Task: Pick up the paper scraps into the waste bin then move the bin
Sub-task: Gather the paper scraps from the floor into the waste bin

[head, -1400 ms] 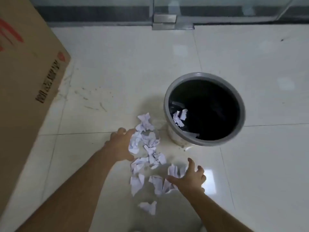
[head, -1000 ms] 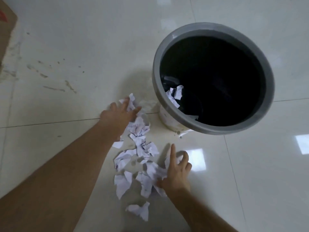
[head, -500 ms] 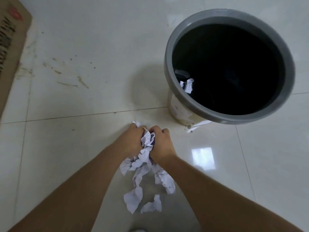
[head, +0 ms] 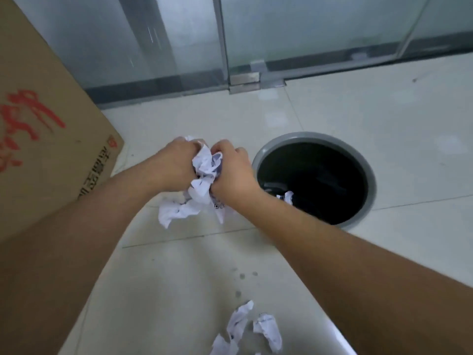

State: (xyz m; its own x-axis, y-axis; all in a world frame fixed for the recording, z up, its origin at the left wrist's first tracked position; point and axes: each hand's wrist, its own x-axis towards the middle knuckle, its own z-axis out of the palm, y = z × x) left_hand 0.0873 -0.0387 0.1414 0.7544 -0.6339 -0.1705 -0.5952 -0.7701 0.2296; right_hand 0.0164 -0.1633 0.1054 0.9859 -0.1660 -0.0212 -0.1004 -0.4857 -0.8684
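A bundle of crumpled white paper scraps (head: 203, 185) is squeezed between my left hand (head: 176, 165) and my right hand (head: 234, 172), held in the air just left of the waste bin. Loose ends of the bundle dangle below my wrists. The round grey waste bin (head: 361, 160) with a black liner stands on the floor to the right, and one white scrap (head: 288, 197) lies inside near its left wall. A few more scraps (head: 245, 329) lie on the tiles near the bottom of the view, between my forearms.
A large brown cardboard box (head: 43, 139) with red print stands close on the left. Glass panels with a metal floor fitting (head: 245, 80) run along the back. The floor is pale glossy tile with small dark spots (head: 240, 276).
Both hands came together over the scattered scraps, gathered most into one bundle and lifted it off the floor towards the bin. A few scraps stayed on the tiles.
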